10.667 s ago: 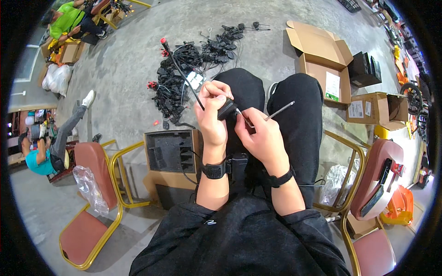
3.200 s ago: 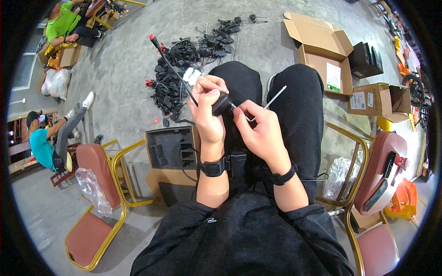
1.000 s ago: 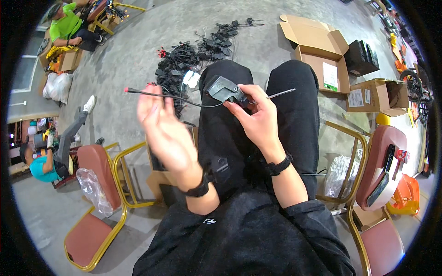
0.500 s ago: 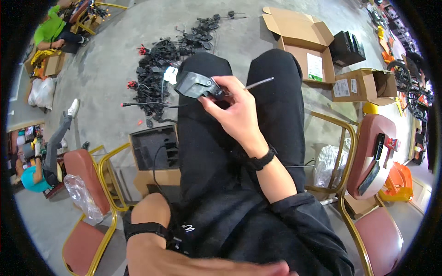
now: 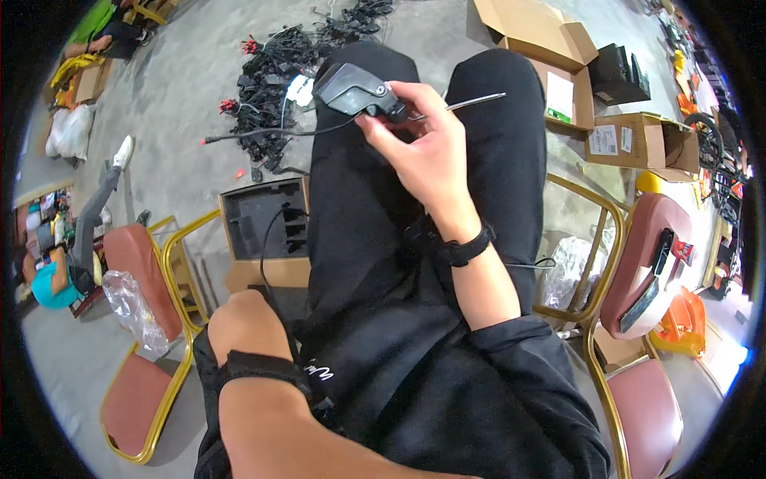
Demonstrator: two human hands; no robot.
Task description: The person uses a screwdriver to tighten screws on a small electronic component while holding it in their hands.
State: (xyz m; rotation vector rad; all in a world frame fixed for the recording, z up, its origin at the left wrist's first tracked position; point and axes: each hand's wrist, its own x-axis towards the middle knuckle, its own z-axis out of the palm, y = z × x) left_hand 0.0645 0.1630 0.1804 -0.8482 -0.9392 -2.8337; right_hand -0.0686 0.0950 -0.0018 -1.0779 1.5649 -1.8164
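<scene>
My right hand [image 5: 423, 144] is closed around a wedge-shaped dark grey lamp-like unit [image 5: 349, 89], held over my left knee. A thin black cable [image 5: 279, 131] with a red tip trails from it to the left. From behind the same hand a slim metal rod [image 5: 479, 100] sticks out to the right; its other end is hidden by the fingers. My left forearm [image 5: 275, 423], with a black strap round it, bends across my body at the lower left. The left hand itself lies beyond the bottom edge.
A heap of black cabled parts [image 5: 275, 100] lies on the floor ahead. An opened box with dark foam [image 5: 267, 223] stands left of my legs, cardboard boxes [image 5: 630, 142] at the right. Chairs [image 5: 136, 279] flank me; people sit at the far left.
My left hand has dropped out of view past the bottom edge. The right hand, still gripping the grey unit and the rod, sits slightly higher and farther right in the picture as the view shifts.
</scene>
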